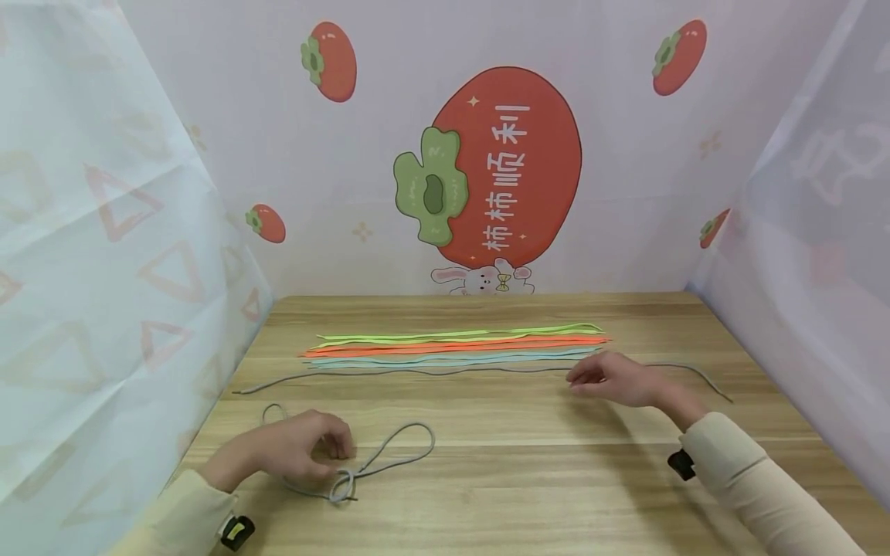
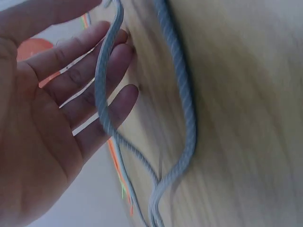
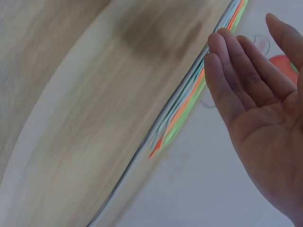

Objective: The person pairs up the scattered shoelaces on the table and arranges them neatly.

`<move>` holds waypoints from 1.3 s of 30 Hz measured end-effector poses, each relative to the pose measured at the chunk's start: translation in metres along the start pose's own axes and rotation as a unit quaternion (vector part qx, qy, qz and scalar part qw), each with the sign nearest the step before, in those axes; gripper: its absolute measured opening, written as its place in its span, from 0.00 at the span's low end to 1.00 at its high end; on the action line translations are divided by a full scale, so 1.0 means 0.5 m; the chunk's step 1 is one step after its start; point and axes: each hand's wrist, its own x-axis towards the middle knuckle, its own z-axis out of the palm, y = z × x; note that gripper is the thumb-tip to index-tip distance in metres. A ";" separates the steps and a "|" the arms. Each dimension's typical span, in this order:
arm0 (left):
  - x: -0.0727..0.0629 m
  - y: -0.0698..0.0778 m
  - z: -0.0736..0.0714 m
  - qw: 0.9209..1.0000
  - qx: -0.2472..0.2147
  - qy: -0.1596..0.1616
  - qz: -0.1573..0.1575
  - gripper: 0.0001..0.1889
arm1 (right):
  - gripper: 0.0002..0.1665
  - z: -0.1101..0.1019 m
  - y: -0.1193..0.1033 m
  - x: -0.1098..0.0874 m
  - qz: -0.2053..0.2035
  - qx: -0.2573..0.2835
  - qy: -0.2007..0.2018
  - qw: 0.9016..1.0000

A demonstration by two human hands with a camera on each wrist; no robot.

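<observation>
A grey cord (image 1: 433, 442) lies in loose loops at the front left of the table, with a small crossed loop near its middle. My left hand (image 1: 295, 446) is over it, fingers loosely bent and thumb apart from them. In the left wrist view, one strand of the cord (image 2: 101, 85) passes in front of the fingers (image 2: 90, 94), and part of it is hidden by the hand in the head view. At the right, my right hand (image 1: 619, 380) hovers by a long, straightened grey cord (image 1: 431, 372), its fingers extended and holding nothing.
Behind the long grey cord lie flat laces in parallel rows: light blue (image 1: 417, 361), orange (image 1: 431, 347) and yellow-green (image 1: 417, 337). A printed back wall (image 1: 626, 232) and side sheets (image 1: 104, 309) enclose the wooden table (image 1: 521, 479).
</observation>
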 end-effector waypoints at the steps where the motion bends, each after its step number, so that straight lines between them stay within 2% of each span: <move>1: 0.002 0.003 0.004 1.000 -0.002 -0.005 0.005 0.09 | 0.20 0.006 -0.004 0.003 -0.002 0.003 -0.007 1.000; 5: 0.012 0.016 0.016 0.999 0.018 -0.017 0.034 0.09 | 0.20 0.033 -0.021 0.015 -0.015 -0.002 -0.025 1.000; 10: 0.028 0.027 0.034 0.995 0.062 -0.015 0.078 0.08 | 0.19 0.069 -0.054 0.030 -0.023 -0.014 -0.050 0.998; 13: 0.038 0.033 0.045 0.993 0.071 -0.014 0.092 0.08 | 0.18 0.089 -0.077 0.037 -0.040 -0.008 -0.066 0.997; 18: 0.057 0.049 0.058 0.994 0.064 -0.020 0.084 0.07 | 0.16 0.123 -0.120 0.047 -0.068 0.017 -0.099 0.993; 21: 0.070 0.062 0.066 0.994 0.069 -0.013 0.086 0.07 | 0.15 0.145 -0.148 0.053 -0.076 0.028 -0.116 0.990; 28: 0.109 0.102 0.081 0.991 0.089 0.047 0.089 0.07 | 0.16 0.198 -0.221 0.065 -0.126 0.039 -0.150 0.980; 33: 0.139 0.133 0.092 0.990 0.094 0.066 0.081 0.08 | 0.20 0.224 -0.260 0.076 -0.172 0.014 -0.145 0.974; 39: 0.162 0.167 0.098 0.992 0.056 0.094 0.054 0.08 | 0.19 0.238 -0.280 0.090 -0.182 0.025 -0.105 0.977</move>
